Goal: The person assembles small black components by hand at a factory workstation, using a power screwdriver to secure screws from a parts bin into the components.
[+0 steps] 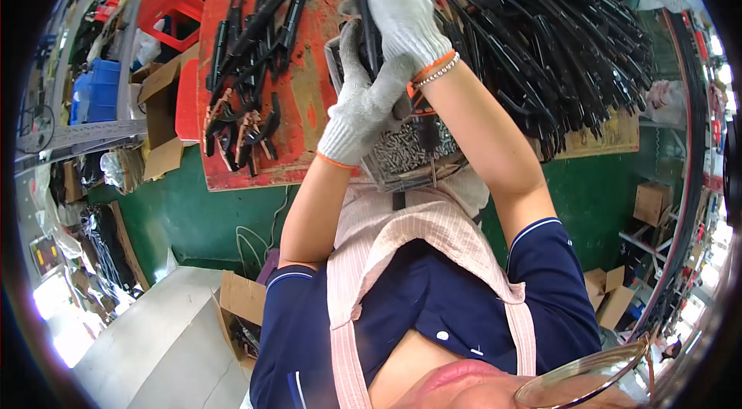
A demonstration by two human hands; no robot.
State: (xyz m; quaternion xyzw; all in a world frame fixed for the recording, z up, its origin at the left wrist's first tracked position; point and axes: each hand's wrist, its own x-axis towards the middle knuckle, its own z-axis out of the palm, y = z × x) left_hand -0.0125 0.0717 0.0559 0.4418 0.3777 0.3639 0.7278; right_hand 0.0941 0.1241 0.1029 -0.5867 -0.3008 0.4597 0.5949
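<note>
Both my hands wear white knitted gloves with orange cuffs and meet over the red worktable (309, 100). My right hand (394, 7) is wrapped round the upper part of a long black handle (369, 34), its fingers curled over it. Lower down, my left hand (359, 112) closes on the same handle, with a finger stretched along its side. The handle's lower end is hidden by my left glove. Beneath my wrists sits a clear tray of small screws (406, 150). A black and orange tool (423, 112) with a thin metal shaft stands above that tray, partly covered by my right wrist.
A large heap of black cabled handles (541, 46) covers the table's right side. At the left lie several black handles with copper-coloured jaws (247, 127). A red stool (174, 7), a blue bin (97, 92) and a cardboard box (162, 115) stand left. Shelves line both sides.
</note>
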